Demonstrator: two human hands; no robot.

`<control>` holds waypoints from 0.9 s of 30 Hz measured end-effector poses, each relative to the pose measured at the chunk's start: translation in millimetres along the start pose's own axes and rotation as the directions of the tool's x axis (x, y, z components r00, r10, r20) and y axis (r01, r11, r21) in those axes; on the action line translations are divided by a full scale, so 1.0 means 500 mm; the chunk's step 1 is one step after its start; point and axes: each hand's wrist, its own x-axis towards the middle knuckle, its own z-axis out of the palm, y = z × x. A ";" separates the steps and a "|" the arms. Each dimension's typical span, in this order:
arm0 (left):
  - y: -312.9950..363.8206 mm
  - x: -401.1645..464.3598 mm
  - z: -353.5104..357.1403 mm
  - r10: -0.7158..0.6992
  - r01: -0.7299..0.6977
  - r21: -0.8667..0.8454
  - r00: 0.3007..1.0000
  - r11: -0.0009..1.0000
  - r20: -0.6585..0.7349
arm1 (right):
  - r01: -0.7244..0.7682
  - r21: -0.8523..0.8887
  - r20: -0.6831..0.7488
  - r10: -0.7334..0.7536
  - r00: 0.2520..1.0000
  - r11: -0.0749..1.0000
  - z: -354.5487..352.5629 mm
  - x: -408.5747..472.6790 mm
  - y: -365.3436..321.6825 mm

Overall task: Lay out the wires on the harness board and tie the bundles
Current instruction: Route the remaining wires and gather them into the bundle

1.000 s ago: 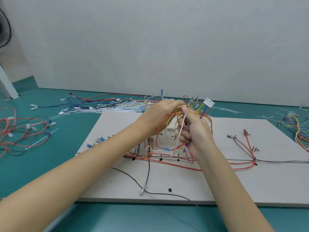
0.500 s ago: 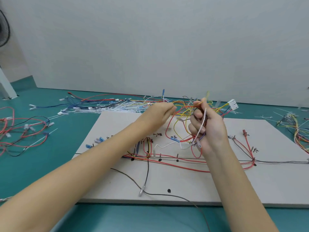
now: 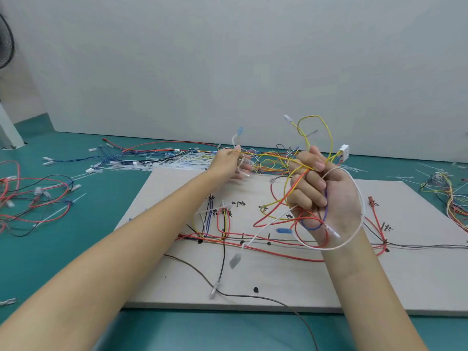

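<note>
My right hand (image 3: 326, 196) is raised above the harness board (image 3: 291, 279) and grips a tangled wire bundle (image 3: 283, 206) of yellow, red, white and purple wires. A white connector (image 3: 344, 151) sticks out behind its fingers. Yellow loops rise above the fist. My left hand (image 3: 231, 163) is further back and left, pinching a white wire with a blue terminal (image 3: 239, 130) pulled from the bundle. Red, black and yellow wires (image 3: 228, 236) lie routed along the board's pegs.
A pile of loose wires and white cable ties (image 3: 152, 160) lies behind the board on the green table. Red and black wires (image 3: 33, 198) lie at the left. Another coloured bundle (image 3: 450, 198) sits at the far right. A black wire (image 3: 253, 297) trails off the board's front edge.
My right hand has lifted the bundle higher and to the right. My left hand has pulled away to the left, drawing a white wire out. The hands are now well apart.
</note>
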 end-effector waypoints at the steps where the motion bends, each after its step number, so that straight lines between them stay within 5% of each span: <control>1: 0.008 -0.004 0.003 -0.088 0.090 -0.128 0.996 0.988 0.022 | 0.005 -0.041 -0.028 -0.006 1.000 0.999 0.000 0.002 0.002; 3: 0.021 -0.008 0.002 -0.120 0.124 -0.170 0.992 0.978 0.035 | 0.028 -0.085 -0.103 -0.037 0.994 0.996 0.000 0.005 0.002; 5: 0.027 -0.008 -0.009 0.028 -0.027 0.097 1.000 0.995 -0.014 | 0.073 -0.100 -0.189 -0.091 0.978 0.992 -0.003 0.007 -0.002; 8: 0.027 -0.003 -0.042 0.352 -0.205 0.689 0.933 0.695 -0.078 | 0.164 -0.171 -0.292 -0.209 0.933 0.971 -0.007 0.010 -0.005; 10: 0.029 -0.007 -0.056 0.545 -0.256 0.810 0.834 0.528 -0.092 | 0.191 -0.235 -0.323 -0.262 0.909 0.953 -0.007 0.011 -0.004; 13: 0.035 -0.015 -0.065 0.629 -0.315 0.696 0.736 0.645 -0.250 | 0.183 -0.284 -0.369 -0.284 0.885 0.941 -0.011 0.011 -0.001; 16: 0.055 -0.035 -0.063 0.503 -0.390 0.325 0.743 0.861 -0.441 | 0.143 -0.348 -0.380 -0.279 0.882 0.926 -0.013 0.010 -0.001; 19: 0.084 -0.065 -0.073 0.395 -0.434 0.026 0.790 0.900 -0.470 | 0.074 -0.415 -0.314 -0.219 0.924 0.907 -0.008 0.007 -0.001; 23: 0.124 -0.124 -0.092 0.329 -0.336 -0.137 0.942 0.932 -0.072 | -0.018 -0.468 -0.128 -0.048 0.991 0.884 0.002 -0.004 0.001; 25: 0.144 -0.150 -0.105 0.289 -0.251 -0.196 0.936 0.948 0.199 | -0.074 -0.514 -0.035 0.065 0.997 0.855 0.004 -0.009 0.004; 27: 0.162 -0.173 -0.129 0.245 -0.143 -0.245 0.851 0.959 0.464 | -0.139 -0.536 0.062 0.203 0.977 0.833 0.004 -0.012 0.007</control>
